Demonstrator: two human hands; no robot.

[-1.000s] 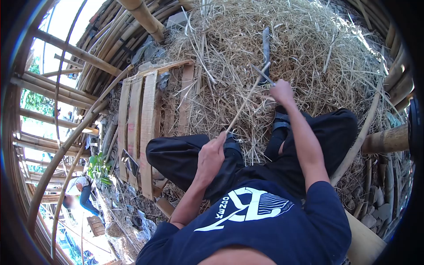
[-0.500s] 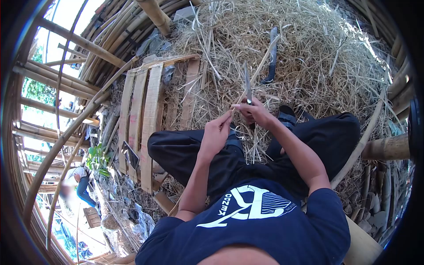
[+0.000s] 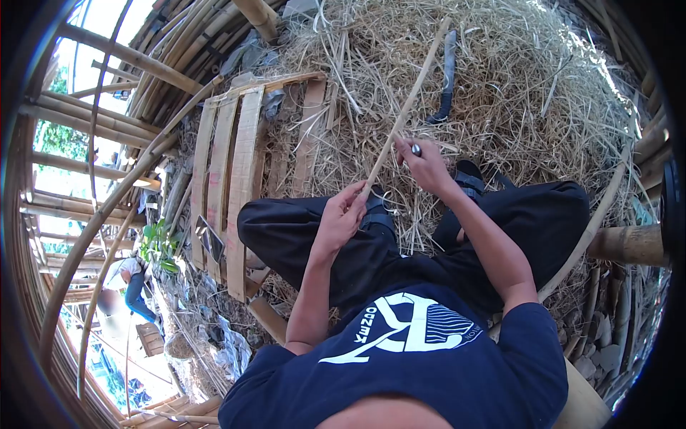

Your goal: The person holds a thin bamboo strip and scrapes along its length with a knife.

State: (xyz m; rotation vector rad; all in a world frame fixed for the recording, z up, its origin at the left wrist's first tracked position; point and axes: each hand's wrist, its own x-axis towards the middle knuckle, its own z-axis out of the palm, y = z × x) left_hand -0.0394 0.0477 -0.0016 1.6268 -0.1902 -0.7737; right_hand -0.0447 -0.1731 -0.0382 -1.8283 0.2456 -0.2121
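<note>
My left hand (image 3: 343, 216) is closed around the lower end of a long, pale bamboo strip (image 3: 409, 106), which slants up and away to the right over the straw. Beside the strip's lower half, my right hand (image 3: 427, 167) grips a knife (image 3: 416, 149). Only a small dark, shiny part of the knife shows above the fist; its blade cannot be made out at this angle. The right fingers are close against the strip, and I cannot tell whether they touch it. Beyond the hands a machete (image 3: 448, 71) with a black handle lies on the shavings.
Straw-like shavings (image 3: 514, 93) cover the ground ahead. A wooden pallet (image 3: 246, 154) lies to the left with a dark flat phone-like object (image 3: 209, 239) on it. Bamboo poles (image 3: 136, 61) frame the left side, where another person (image 3: 134, 286) is. A thick bamboo pole (image 3: 622, 243) juts in at right.
My right hand has moved slightly up and right and turned, so the knife blade that pointed forward no longer shows. My left hand has shifted slightly down and left; more of the strip now shows.
</note>
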